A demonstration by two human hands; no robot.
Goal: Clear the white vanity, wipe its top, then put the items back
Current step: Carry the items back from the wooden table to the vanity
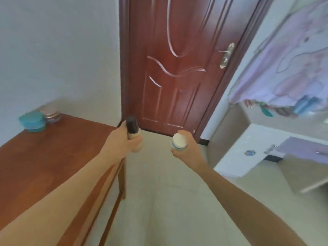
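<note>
view: head, looking forward and down, blurred toward the edges
left hand (pixel 127 139): clenched round a dark-cap bottle (pixel 132 125), held upright in the air just off the corner of the brown surface (pixel 58 153)
right hand (pixel 184 150): wrapped round a white bottle (pixel 178 140) with a teal band under the cap, held upright over the floor (pixel 168 201)
hands vs furniture: both sit between surface and vanity, touching neither
surface: on the left against the wall, carries a teal jar (pixel 32 121) and a clear jar (pixel 52 113) at its far end, the two touching or just beside each other
vanity (pixel 236 157): on the right, white, near corner of its top bare, one drawer (pixel 301 150) showing on the front
vanity back: blue bottles (pixel 305 104) and some small items stand at the rear under a hanging lilac cloth (pixel 292 59); too blurred to name them
door (pixel 177 68): red-brown, shut, straight ahead
wipe gear: no cloth or wiper in view
done, my read: clearing is under way; two jars look parked on the surface, two bottles are in transit
direction: can't tell from one frame whether the bottles go to the surface or back; items at the vanity's rear suggest the clearing leg
left: finish clearing the rear items, wipe the top, return everything
progress: early, roughly the first third at most
risk: both hands full, so each bottle needs setting down upright before anything else gets picked up
</note>
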